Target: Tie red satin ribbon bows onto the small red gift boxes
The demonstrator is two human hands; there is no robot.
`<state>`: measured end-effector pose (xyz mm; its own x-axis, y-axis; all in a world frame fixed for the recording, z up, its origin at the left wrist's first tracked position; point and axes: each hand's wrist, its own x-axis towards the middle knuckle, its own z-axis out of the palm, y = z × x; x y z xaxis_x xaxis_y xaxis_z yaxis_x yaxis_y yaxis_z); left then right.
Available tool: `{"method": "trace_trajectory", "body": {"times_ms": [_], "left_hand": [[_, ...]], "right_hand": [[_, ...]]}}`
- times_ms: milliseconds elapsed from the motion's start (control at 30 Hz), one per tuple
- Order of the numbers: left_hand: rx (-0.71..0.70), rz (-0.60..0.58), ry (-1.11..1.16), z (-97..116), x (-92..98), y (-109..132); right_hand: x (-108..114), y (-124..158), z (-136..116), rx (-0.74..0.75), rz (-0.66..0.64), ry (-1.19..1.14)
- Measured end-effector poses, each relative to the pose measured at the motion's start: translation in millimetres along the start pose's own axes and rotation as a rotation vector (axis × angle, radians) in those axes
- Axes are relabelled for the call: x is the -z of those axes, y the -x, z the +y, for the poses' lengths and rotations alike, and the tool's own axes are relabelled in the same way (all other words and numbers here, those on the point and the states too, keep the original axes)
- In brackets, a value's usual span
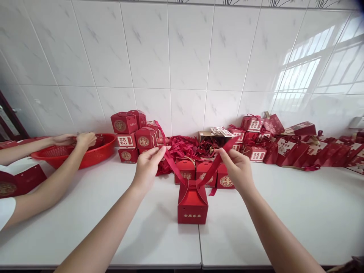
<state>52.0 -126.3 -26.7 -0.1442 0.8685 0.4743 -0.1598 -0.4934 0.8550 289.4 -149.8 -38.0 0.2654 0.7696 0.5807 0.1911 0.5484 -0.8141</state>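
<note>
In front of me a small red gift box (192,207) with gold lettering stands upright on the white table (159,242), its top flaps drawn together. A red ribbon (175,167) runs up from its top in two ends, spread in a V. My left hand (149,167) pinches one end, up and to the left of the box. The other end is pinched by my right hand (237,167), up and to the right. Both ends look taut. Just behind stand more red boxes (226,181) with round gold prints.
Red boxes (126,141) are stacked at the back left, more boxes (257,154) at the back right. A heap of red ribbons (183,146) lies between, beside an open carton (206,134). At left, another person's hands (87,140) work over a red plastic basket (93,157).
</note>
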Motion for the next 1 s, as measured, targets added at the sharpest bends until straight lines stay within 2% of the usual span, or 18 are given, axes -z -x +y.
{"method": "trace_trajectory", "body": {"times_ms": [167,300,400,500,667,800,900,1000], "left_hand": [[-0.059,-0.097,-0.050,24.6,-24.7,-13.1],[-0.107,-0.131,-0.083,36.5,-36.7,-18.7],[-0.163,-0.115,-0.027,41.9,-42.9,-23.5],[-0.189,-0.110,0.035,44.6,-47.1,-27.1],[-0.135,-0.163,0.048,41.4,-49.0,-23.8],[-0.118,-0.148,0.080,37.6,-47.8,-20.2],[-0.124,-0.160,0.093,39.4,-48.1,-21.2],[-0.144,-0.196,0.060,44.9,-50.8,-21.8]], "right_hand": [[-18.4,-23.9,-23.7,0.078,-0.163,-0.196],[-21.8,-29.1,-30.0,0.112,-0.208,-0.199],[-20.3,-27.6,-31.9,0.084,-0.226,-0.213],[-18.6,-26.2,-32.6,0.040,-0.243,-0.243],[-14.9,-29.0,-30.5,0.043,-0.242,-0.270],[-12.2,-32.2,-29.1,0.045,-0.254,-0.304],[-14.2,-33.5,-32.5,0.012,-0.307,-0.357],[-20.8,-34.5,-38.9,-0.050,-0.319,-0.305]]}}
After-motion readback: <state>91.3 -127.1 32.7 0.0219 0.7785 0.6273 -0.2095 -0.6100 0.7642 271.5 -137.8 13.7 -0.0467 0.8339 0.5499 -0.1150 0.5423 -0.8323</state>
